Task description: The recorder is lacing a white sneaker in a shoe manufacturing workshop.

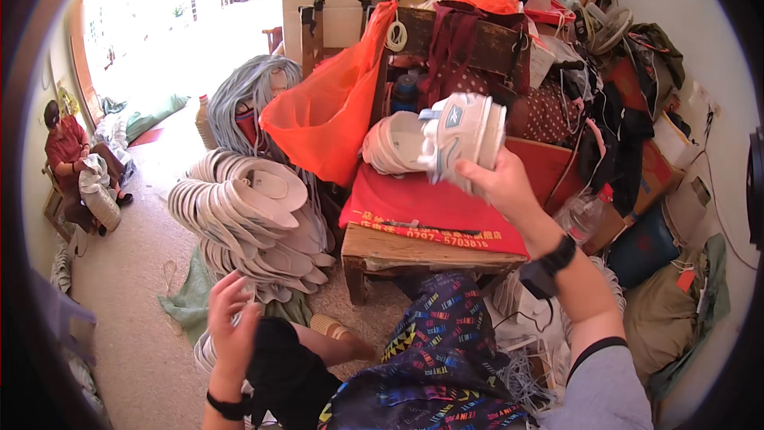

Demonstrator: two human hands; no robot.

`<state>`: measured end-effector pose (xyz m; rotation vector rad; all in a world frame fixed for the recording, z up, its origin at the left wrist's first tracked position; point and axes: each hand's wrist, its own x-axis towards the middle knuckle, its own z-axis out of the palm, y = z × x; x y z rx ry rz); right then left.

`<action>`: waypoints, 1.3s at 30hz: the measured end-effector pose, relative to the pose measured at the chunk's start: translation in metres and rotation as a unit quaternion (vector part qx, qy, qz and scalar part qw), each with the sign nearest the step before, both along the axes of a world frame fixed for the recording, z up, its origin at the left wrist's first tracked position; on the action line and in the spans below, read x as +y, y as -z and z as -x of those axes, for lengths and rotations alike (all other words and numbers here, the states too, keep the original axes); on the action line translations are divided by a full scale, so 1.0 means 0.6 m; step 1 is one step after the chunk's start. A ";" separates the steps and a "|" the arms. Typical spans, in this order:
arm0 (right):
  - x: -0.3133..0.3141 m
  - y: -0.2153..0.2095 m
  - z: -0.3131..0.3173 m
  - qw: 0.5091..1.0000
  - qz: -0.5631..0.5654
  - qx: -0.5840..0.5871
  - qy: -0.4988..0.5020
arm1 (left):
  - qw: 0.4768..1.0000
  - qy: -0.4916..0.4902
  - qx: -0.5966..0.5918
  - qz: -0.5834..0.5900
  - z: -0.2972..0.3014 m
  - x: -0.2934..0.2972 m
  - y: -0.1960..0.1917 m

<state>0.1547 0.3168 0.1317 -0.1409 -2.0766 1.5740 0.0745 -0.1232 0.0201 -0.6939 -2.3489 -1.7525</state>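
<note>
My right hand [503,185] grips a small stack of white shoe uppers [465,131] with grey-blue trim, held up over a low wooden bench [406,248]. Close beside it, more pale uppers [394,142] lie nested on a red cloth [382,201] that covers most of the bench. My left hand [232,320] is raised at the lower left, fingers apart, with nothing visible in it. Just beyond that hand rises a tall pile of cream shoe uppers [239,199], layered one inside another.
An orange-red plastic bag [326,107] hangs at the bench's left. Grey-blue laces [247,95] are heaped behind the pile. Clutter, a clear plastic bottle [582,213] and a blue bin [643,248] crowd the right. Another person [68,155] sits at the far left, holding a pale bundle.
</note>
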 end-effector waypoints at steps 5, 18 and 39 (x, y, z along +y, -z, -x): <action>0.094 0.112 0.172 0.920 -0.299 0.176 0.183 | 0.967 -0.185 -0.123 -0.122 -0.008 -0.187 0.120; 0.166 0.202 0.207 0.959 -0.171 -0.203 -0.100 | 0.877 -0.347 -0.333 0.000 -0.202 -0.368 0.488; 0.038 0.194 0.028 0.962 -0.103 -0.247 -0.050 | 0.733 -0.471 -0.457 0.178 -0.257 -0.335 0.555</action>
